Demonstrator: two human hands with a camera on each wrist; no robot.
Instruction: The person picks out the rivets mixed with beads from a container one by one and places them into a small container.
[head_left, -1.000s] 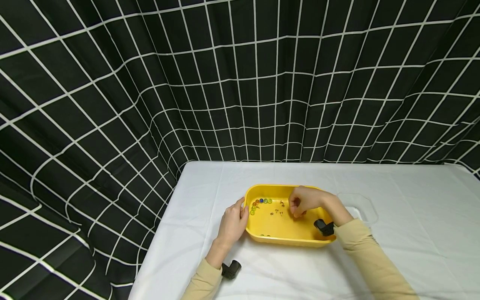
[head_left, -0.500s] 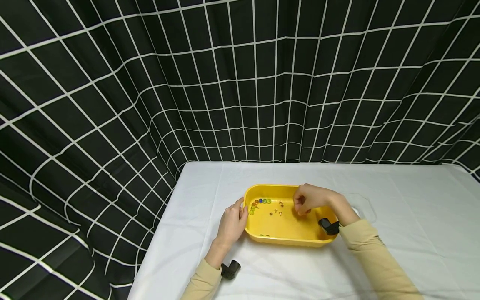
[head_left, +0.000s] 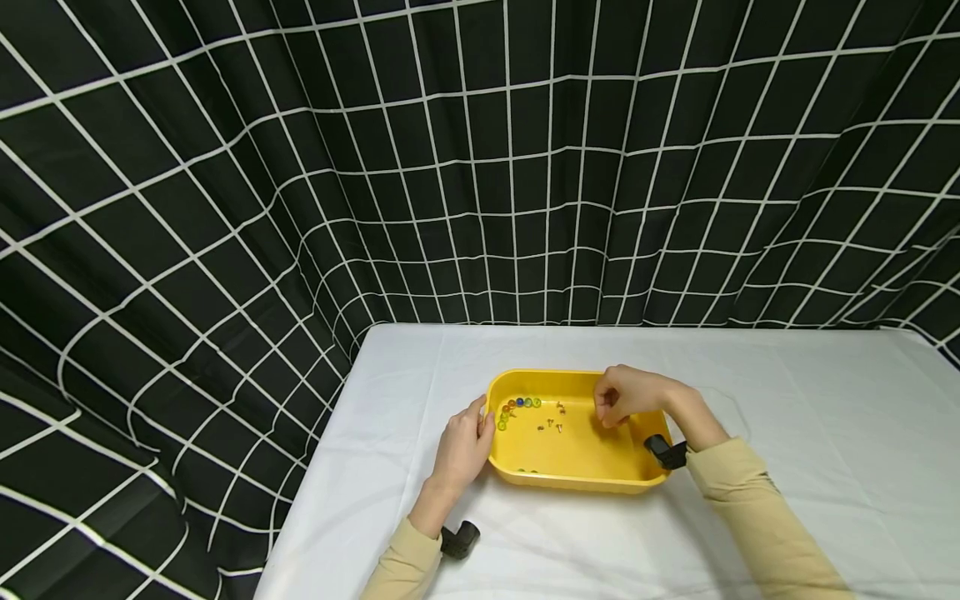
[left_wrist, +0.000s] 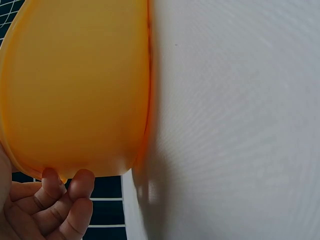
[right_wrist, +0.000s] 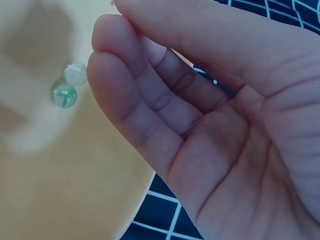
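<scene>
My left hand (head_left: pixel 460 446) grips the left end of a yellow plastic tub (head_left: pixel 577 482). In the left wrist view its curled fingers (left_wrist: pixel 55 205) touch the tub's outer wall. Inside the tub, my right hand (head_left: pixel 628 396) hovers over the right part, thumb and index tips pinched together. A tiny piece at the thumb tip, cut by the right wrist view's top edge, looks like a small screw. Glass marbles (head_left: pixel 521 402) line the tub's back left corner, and several brass-coloured screws (head_left: pixel 559 428) lie mid-floor. Two pale marbles (right_wrist: pixel 65 96) show in the right wrist view.
A white cloth (head_left: pixel 817 467) covers the table. Right of the tub, the faint outline of a clear container (head_left: pixel 738 408) shows behind the right wrist. Black curtains (head_left: pixel 525 208) with white grid lines hang behind and at the left. Black cameras (head_left: pixel 459 540) sit on the wrists.
My right hand has shifted a little to the right inside the tub, fingertips still pinched. The left hand keeps its hold, and the marbles and screws lie as before.
</scene>
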